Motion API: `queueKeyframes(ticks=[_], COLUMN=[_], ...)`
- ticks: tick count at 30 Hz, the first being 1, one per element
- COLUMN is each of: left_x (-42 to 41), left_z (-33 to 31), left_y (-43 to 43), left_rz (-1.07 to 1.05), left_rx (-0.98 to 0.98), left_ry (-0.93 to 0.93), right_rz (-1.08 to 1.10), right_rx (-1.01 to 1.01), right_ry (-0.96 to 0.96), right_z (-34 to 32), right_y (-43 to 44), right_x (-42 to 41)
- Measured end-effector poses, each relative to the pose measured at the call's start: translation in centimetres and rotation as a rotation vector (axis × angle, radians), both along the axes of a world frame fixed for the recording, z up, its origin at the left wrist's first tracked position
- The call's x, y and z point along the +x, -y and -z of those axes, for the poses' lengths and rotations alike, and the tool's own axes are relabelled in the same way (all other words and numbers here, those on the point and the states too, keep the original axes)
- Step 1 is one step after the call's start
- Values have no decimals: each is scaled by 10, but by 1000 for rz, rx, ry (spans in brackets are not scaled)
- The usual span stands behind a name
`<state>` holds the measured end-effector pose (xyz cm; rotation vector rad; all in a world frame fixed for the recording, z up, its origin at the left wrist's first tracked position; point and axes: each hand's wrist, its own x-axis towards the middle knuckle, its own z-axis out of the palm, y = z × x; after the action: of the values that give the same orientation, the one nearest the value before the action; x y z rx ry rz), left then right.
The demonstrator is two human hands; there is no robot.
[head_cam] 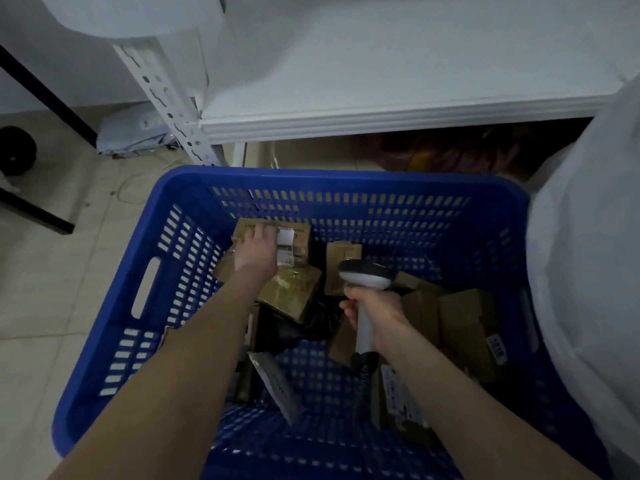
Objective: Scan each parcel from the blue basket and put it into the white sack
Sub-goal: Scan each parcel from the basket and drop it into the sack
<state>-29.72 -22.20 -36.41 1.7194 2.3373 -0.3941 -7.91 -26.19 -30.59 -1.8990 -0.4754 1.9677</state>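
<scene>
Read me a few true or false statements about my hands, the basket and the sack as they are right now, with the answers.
1. The white sack stands to the right of the blue basket. True.
2. The left hand is inside the white sack. False: it rests on a labelled cardboard box in the blue basket.
3. The right hand holds a scanner. True.
4. The blue basket holds no parcels. False: several cardboard parcels lie in it.
</scene>
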Motion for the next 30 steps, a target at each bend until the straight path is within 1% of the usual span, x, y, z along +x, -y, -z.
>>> queueKeyframes(ticks=[1, 2, 4, 6, 7, 9, 12, 13, 16, 17, 19, 21, 23, 26, 30], left_x=[-5, -11, -20, -31, -36, -42, -42, -43, -45, -45, -36, -26, -18, -10, -8], left_z=[2, 4, 3, 5, 8, 14, 18, 17, 10, 9, 10, 14, 16, 5, -29], left_y=[-1, -3, -7, -18, -23, -28, -23, -20, -7, -2, 9, 18, 22, 28, 37], left_rz=[-72, -189, -468, -700, -766, -768, -696, -682, -648, -683, -837, -984, -1051, -1066, -933], left_rx=[44, 98, 224, 257, 248, 202, 65, 15, -104, -125, -146, -92, -33, -29, -20], left_ry=[27, 96, 316, 500, 557, 669, 924, 952, 940, 982, 1117, 1226, 1260, 1259, 1220], right_rz=[-1, -3, -8, -5, -3, -3, 30, 44, 69, 76, 87, 90, 98, 114, 150], right_rx=[-13, -25, -28, -30, -33, -29, -11, -10, -13, -15, -16, -11, -3, 13, 60], right_ry=[-14, -23, -26, -34, -41, -46, -18, -6, -4, -5, -9, -15, -15, -26, -58], right_z=[2, 6, 9, 14, 17, 23, 33, 36, 39, 40, 39, 38, 36, 25, -5], right_y=[0, -2, -5, -13, -16, -21, -21, -20, -14, -12, -7, -1, 2, 5, 7], right_x=[-1, -4, -8, -14, -16, -18, -15, -14, -9, -8, -6, -4, -3, 1, 9])
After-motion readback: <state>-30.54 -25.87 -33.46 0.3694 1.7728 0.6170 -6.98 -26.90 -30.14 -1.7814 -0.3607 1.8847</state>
